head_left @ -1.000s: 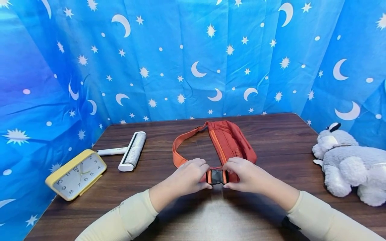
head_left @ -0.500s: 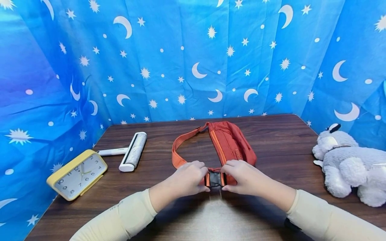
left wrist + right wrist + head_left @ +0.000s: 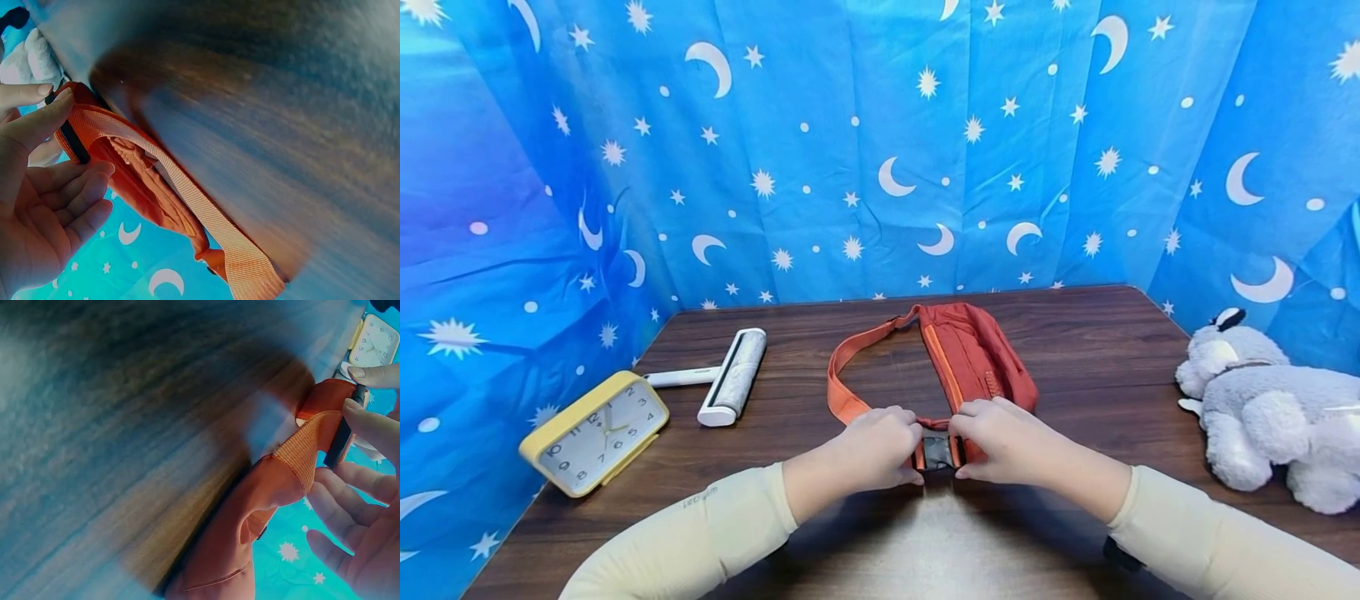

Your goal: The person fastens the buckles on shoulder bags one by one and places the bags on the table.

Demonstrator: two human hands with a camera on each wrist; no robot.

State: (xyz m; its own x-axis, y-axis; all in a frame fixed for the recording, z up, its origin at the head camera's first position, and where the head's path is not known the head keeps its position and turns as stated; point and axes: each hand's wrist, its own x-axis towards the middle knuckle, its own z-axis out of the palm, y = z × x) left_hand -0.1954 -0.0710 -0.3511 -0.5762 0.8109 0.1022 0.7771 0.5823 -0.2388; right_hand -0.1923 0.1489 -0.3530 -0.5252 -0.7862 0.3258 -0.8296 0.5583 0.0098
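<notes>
A red-orange waist bag (image 3: 981, 350) lies on the table, its orange strap (image 3: 846, 367) looping out to the left. At the near end of the strap is a black side-release buckle (image 3: 937, 451), its halves joined as far as I can see. My left hand (image 3: 876, 450) pinches the buckle's left end between thumb and fingers. The right end is pinched by my right hand (image 3: 1003, 442). Both wrist views show the black buckle edge (image 3: 75, 142) between thumb and index finger, with the other fingers loosely bent. Fingers hide part of each buckle end.
To the left stand a yellow alarm clock (image 3: 597, 433) and a white lint roller (image 3: 733, 379), close together. A grey plush dog (image 3: 1273, 408) lies at the right edge. Behind the wooden table (image 3: 1090, 333) hangs a blue curtain (image 3: 820, 167) with moons and stars.
Both hands and the buckle have shifted slightly toward the person. The grip at each end holds, and the bag stays in place.
</notes>
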